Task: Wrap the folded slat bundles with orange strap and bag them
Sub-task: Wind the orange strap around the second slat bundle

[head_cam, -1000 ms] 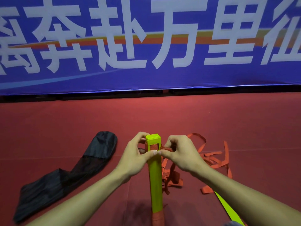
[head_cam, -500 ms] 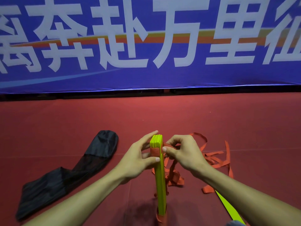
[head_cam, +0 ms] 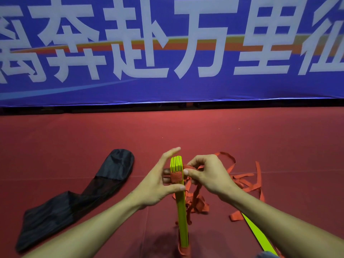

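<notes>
A bundle of yellow-green slats (head_cam: 181, 211) stands upright on the red floor, edge-on to me. A band of orange strap (head_cam: 176, 175) is wound round it near the top, and more strap wraps its foot. My left hand (head_cam: 156, 185) holds the bundle between thumb in front and fingers behind, with the index finger stretched upward. My right hand (head_cam: 208, 175) pinches the strap just right of the bundle's top. Loose orange strap (head_cam: 242, 180) lies tangled on the floor behind my right hand. The black bag (head_cam: 74, 198) lies flat to the left.
A single yellow-green slat (head_cam: 256, 235) lies on the floor under my right forearm, with orange strap at its far end. A blue banner (head_cam: 167, 53) with large white characters closes off the far side of the red floor (head_cam: 186, 131).
The bundle has turned from its broad face to edge-on. An orange band now sits round its top. My left index finger has lifted, and my right hand pulls the strap to the right.
</notes>
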The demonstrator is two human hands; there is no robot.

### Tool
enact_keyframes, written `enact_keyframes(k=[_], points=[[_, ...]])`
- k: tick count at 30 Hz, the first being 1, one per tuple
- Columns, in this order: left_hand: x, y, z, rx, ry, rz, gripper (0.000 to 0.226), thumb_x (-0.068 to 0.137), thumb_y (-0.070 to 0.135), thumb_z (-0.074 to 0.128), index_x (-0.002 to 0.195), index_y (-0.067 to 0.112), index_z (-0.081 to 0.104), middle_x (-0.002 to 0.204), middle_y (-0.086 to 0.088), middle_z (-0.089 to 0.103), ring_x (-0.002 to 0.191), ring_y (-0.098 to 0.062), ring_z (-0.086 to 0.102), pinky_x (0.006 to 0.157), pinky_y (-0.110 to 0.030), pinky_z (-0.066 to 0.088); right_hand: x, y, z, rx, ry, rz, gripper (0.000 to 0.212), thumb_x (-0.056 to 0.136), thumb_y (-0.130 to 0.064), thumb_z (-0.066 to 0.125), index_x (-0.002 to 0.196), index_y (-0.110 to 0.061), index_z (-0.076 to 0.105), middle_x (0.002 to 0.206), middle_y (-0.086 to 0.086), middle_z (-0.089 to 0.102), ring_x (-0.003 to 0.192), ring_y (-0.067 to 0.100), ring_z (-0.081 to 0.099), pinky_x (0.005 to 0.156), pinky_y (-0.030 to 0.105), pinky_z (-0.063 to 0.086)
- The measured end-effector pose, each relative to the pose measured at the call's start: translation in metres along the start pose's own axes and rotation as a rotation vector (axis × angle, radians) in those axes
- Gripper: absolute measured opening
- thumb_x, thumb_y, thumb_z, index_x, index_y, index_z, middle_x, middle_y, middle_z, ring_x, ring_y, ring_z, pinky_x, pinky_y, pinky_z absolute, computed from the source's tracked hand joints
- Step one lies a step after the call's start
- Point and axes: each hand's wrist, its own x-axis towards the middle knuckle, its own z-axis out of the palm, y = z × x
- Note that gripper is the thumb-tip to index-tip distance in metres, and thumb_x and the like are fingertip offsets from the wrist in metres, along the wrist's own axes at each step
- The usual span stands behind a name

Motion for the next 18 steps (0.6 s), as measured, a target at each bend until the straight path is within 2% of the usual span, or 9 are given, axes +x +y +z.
enact_keyframes(k=[3,8,14,16,18], points=[[0.003,0.001,0.004,0.053,0.055,0.059,0.077,0.080,-0.003,0.078,0.137,0.038,0.046,0.112,0.015,0.062,0.097,-0.011,0.067,0.087,-0.030,0.057,0.004,0.004,-0.004,-0.082,0.000,-0.024,0.020,0.076,-0.018,0.082,0.065,-0.021,0.066,0.055,-0.006,0.064,0.051,0.001,0.055,0.055,0.024,0.046],[0.007,0.000,0.003,0.030,0.099,0.044,0.074,0.081,-0.007,0.076,0.134,0.036,0.051,0.100,0.015,0.063,0.093,-0.014,0.067,0.085,-0.029,0.057,0.009,0.012,-0.008,-0.063,0.010,-0.013,0.020,0.076,-0.020,0.081,0.063,-0.019,0.066,0.054,-0.003,0.063,0.054,0.007,0.056,0.058,0.032,0.047],[0.010,-0.004,-0.001,0.060,0.151,0.017,0.074,0.081,-0.002,0.078,0.132,0.045,0.051,0.095,0.010,0.067,0.089,-0.012,0.067,0.087,-0.033,0.059,0.014,0.014,-0.004,-0.097,-0.044,-0.022,0.020,0.081,-0.024,0.077,0.068,-0.016,0.064,0.056,-0.004,0.058,0.056,0.013,0.057,0.060,0.036,0.049],[0.010,-0.006,-0.001,0.063,0.167,0.011,0.074,0.081,-0.002,0.078,0.132,0.044,0.050,0.095,0.006,0.068,0.089,-0.013,0.068,0.089,-0.036,0.059,0.014,0.012,-0.002,-0.128,-0.052,-0.066,0.021,0.082,-0.025,0.075,0.068,-0.017,0.062,0.056,-0.005,0.057,0.057,0.016,0.059,0.061,0.035,0.049],[0.011,-0.007,-0.001,0.083,0.185,0.014,0.075,0.080,-0.001,0.079,0.133,0.043,0.049,0.096,0.004,0.068,0.088,-0.013,0.068,0.091,-0.038,0.059,0.013,0.010,0.000,-0.159,-0.052,-0.105,0.019,0.081,-0.024,0.075,0.069,-0.018,0.062,0.056,-0.006,0.056,0.054,0.010,0.055,0.059,0.029,0.045]])
